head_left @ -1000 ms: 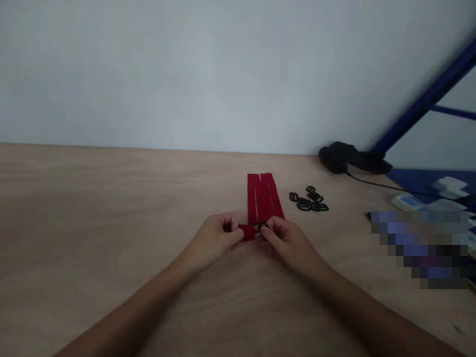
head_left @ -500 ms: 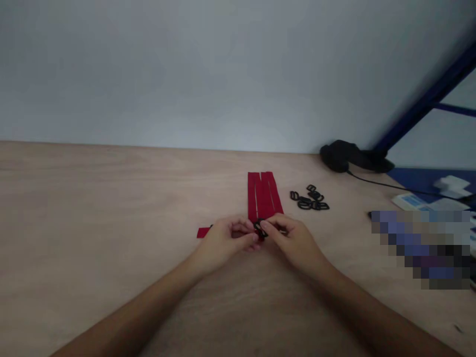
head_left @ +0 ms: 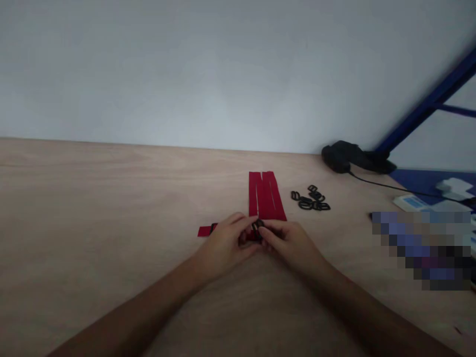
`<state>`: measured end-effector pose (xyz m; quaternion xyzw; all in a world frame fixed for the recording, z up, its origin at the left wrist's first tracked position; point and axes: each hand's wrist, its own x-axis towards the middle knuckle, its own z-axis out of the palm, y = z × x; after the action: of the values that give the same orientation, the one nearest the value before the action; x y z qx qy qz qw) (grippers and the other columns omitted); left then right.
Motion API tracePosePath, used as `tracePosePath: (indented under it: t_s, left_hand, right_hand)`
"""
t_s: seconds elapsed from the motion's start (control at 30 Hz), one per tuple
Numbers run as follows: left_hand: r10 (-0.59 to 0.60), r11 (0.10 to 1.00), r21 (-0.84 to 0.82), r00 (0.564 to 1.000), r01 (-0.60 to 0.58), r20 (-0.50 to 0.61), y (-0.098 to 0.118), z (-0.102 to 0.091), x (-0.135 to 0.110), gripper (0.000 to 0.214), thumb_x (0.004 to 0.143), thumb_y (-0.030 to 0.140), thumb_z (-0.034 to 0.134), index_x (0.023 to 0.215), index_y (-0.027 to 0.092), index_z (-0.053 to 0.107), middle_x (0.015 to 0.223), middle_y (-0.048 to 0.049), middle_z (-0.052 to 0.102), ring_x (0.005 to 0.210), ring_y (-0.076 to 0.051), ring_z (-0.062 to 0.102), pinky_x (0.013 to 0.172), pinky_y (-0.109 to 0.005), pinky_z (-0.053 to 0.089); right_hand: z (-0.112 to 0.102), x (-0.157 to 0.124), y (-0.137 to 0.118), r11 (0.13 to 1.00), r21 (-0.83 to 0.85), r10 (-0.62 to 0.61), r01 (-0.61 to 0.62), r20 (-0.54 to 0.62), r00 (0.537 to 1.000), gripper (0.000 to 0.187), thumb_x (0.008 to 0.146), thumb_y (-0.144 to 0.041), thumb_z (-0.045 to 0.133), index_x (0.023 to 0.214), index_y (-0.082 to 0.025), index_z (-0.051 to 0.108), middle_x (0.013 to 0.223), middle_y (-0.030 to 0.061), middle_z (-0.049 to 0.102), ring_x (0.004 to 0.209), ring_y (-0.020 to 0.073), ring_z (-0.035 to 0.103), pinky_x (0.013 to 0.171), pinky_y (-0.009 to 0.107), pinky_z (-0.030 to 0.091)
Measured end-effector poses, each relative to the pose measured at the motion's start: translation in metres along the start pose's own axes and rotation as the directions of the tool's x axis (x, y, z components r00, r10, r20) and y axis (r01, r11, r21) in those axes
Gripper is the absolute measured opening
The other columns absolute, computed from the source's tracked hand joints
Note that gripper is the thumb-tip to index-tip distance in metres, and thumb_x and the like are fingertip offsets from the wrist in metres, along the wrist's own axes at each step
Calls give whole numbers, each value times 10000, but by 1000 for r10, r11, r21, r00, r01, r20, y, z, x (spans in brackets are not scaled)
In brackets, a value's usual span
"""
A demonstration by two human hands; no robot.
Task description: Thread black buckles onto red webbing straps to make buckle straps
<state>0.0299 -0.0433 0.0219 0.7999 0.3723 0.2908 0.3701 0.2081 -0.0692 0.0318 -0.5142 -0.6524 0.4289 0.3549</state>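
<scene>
Both my hands meet at the middle of a wooden table (head_left: 92, 198). My left hand (head_left: 223, 245) pinches a red strap (head_left: 205, 231), whose free end sticks out to the left with a black buckle on it. My right hand (head_left: 292, 243) pinches a small black buckle (head_left: 257, 225) against the same strap between the two hands. Several red straps (head_left: 265, 196) lie side by side just beyond my fingers.
A small heap of black buckles (head_left: 310, 199) lies right of the straps. A black device with a cable (head_left: 351, 156) sits at the back right by a blue frame (head_left: 427, 104). Boxes and a blurred patch fill the right edge.
The strap's red end has come out to the left of my left hand. My hands have closed together around the buckle and strap.
</scene>
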Motion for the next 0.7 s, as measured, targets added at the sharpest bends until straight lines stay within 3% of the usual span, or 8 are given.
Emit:
tracePosePath:
  t_s: [0.1, 0.2, 0.3, 0.47, 0.7]
  left_hand:
    - [41, 987, 154, 999, -44, 23, 6, -3, 0, 273, 801, 200, 637, 1071, 159, 645, 891, -45, 598, 767, -159, 542, 698, -258, 443]
    - [-14, 992, 124, 999, 9, 41, 8, -6, 2, 134, 797, 189, 622, 923, 152, 650, 775, -10, 593, 678, -137, 527, 626, -236, 418]
    - [-55, 994, 99, 998, 51, 39, 8, -7, 2, 135, 770, 172, 608, 900, 149, 638, 719, 6, 593, 625, -128, 522, 582, -229, 409]
    - [35, 992, 118, 999, -38, 24, 5, -7, -1, 347, 754, 160, 626, 1101, 155, 635, 957, -57, 673, 827, -178, 607, 764, -283, 483]
    - [116, 991, 51, 989, -121, 90, 2, -7, -4, 506, 847, 258, 612, 1329, 152, 497, 1140, -96, 633, 961, -190, 608, 874, -310, 497]
  right_hand:
    - [-2, 2, 2, 999, 18, -36, 35, 55, 998, 239, 859, -218, 497, 891, -180, 731, 739, 8, 674, 677, 156, 599, 631, 249, 456]
    - [-4, 4, 6, 997, 41, -66, 62, 112, 991, 274, 849, -160, 459, 901, -173, 728, 773, 22, 664, 723, 164, 601, 684, 269, 460]
    - [-6, 6, 8, 994, -9, -109, 112, 145, 983, 268, 854, -160, 467, 916, -163, 728, 803, 40, 651, 737, 166, 596, 682, 272, 454]
    - [-5, 5, 5, 978, -106, -162, 177, 134, 978, 201, 869, -268, 571, 947, -175, 731, 852, 53, 663, 787, 179, 604, 711, 283, 457]
    - [-2, 4, 6, 999, 43, 11, -14, 69, 998, 193, 814, -302, 642, 926, -159, 706, 894, 54, 725, 797, 190, 644, 728, 290, 481]
